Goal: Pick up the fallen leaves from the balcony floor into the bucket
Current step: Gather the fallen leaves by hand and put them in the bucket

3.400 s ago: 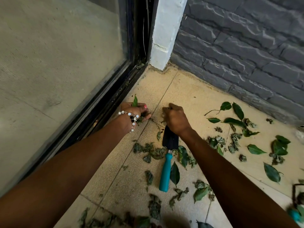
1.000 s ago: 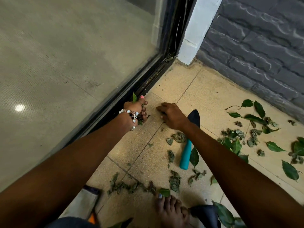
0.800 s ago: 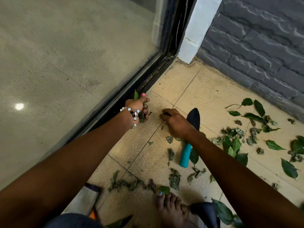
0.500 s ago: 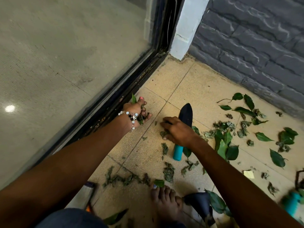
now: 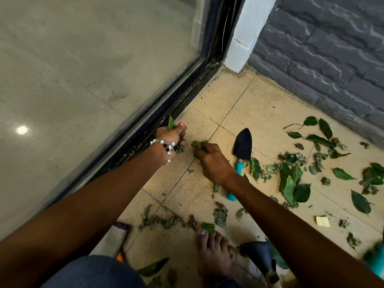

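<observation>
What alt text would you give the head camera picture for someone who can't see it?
A person crouched on a tiled balcony floor gathers fallen leaves: the left hand grips a bunch of leaves, and the right hand pinches a dried clump off the tile. A black trowel with a teal handle lies beside the right hand, with more leaves scattered to the right.

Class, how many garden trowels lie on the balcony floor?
2: one teal-handled trowel beside the right hand, one dark trowel by the foot. A blurred teal object at the right edge may be another.
</observation>
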`<action>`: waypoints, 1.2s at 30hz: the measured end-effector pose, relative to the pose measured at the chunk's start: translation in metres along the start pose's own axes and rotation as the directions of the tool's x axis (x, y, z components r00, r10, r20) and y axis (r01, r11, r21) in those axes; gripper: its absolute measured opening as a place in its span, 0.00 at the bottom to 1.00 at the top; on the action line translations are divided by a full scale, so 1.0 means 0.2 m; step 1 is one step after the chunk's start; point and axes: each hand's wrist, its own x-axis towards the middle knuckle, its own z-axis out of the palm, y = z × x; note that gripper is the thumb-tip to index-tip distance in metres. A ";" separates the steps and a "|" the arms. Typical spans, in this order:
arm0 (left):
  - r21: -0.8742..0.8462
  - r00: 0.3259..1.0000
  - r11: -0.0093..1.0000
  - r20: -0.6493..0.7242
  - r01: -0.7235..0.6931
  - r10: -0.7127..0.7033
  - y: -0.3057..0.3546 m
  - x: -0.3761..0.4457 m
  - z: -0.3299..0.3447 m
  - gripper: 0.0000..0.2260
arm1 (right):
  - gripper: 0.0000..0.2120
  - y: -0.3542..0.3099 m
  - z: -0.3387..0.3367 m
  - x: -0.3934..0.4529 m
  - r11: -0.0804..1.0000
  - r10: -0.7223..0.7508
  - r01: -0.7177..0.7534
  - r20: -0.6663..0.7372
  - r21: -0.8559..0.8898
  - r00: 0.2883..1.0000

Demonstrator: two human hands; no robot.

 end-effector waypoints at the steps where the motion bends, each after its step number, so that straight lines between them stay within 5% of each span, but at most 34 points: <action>1: 0.009 1.000 1.000 -0.009 -0.010 0.010 0.00 0.01 -0.01 0.08 | 0.21 -0.02 0.02 -0.02 1.000 -0.009 0.009 -0.016 -0.001 1.000; 11: 0.039 0.999 0.999 -0.013 -0.033 0.034 0.03 -0.02 -0.02 0.06 | 0.13 -0.06 0.07 -0.12 0.953 -0.287 0.278 -0.063 -0.122 0.956; 14: 0.095 1.000 0.995 -0.019 -0.015 0.017 0.01 -0.01 -0.03 0.05 | 0.11 -0.04 -0.04 -0.05 0.967 -0.036 0.107 -0.290 0.231 0.956; 15: 0.110 1.000 0.994 -0.020 0.005 -0.003 0.01 -0.02 -0.03 0.03 | 0.10 -0.05 -0.09 -0.03 0.881 0.170 -0.001 -0.315 0.473 0.934; 17: 0.172 0.997 0.983 -0.040 0.065 -0.059 0.00 -0.01 -0.03 0.11 | 0.10 -0.10 -0.17 0.04 0.446 0.478 -0.076 -0.165 0.892 0.863; 18: 0.192 0.995 0.977 -0.039 0.093 -0.087 0.00 -0.02 -0.03 0.14 | 0.10 -0.13 -0.20 0.08 0.236 0.524 -0.052 -0.083 0.970 0.847; 20: 0.175 0.988 0.973 -0.010 0.151 -0.151 0.02 -0.04 -0.01 0.10 | 0.11 -0.20 -0.23 0.14 0.045 0.529 -0.017 -0.009 0.999 0.848; 22: 0.097 0.976 0.972 0.023 0.216 -0.219 0.04 -0.05 0.00 0.12 | 0.10 -0.25 -0.23 0.17 0.121 0.545 -0.016 -0.053 0.992 0.837; 24: 0.034 0.964 0.964 0.025 0.262 -0.263 0.08 -0.04 0.00 0.16 | 0.10 -0.26 -0.21 0.18 0.375 0.532 -0.041 -0.179 0.926 0.828; 28: 0.008 0.953 0.953 0.035 0.302 -0.302 0.13 -0.02 -0.02 0.17 | 0.11 -0.27 -0.21 0.17 0.769 0.187 0.115 -0.393 0.629 0.900; 31: 0.034 0.966 0.966 0.029 0.257 -0.258 0.14 0.01 -0.07 0.17 | 0.15 -0.23 -0.18 0.19 0.904 -0.024 0.136 -0.270 0.406 0.963; 33: 0.071 0.978 0.976 -0.024 0.207 -0.206 0.15 0.01 -0.11 0.19 | 0.16 -0.19 -0.21 0.20 0.878 -0.047 0.099 -0.123 0.469 0.991; 36: 0.112 0.987 0.981 -0.055 0.156 -0.151 0.15 0.02 -0.14 0.20 | 0.14 -0.16 -0.28 0.20 0.506 0.089 0.044 -0.102 0.862 0.991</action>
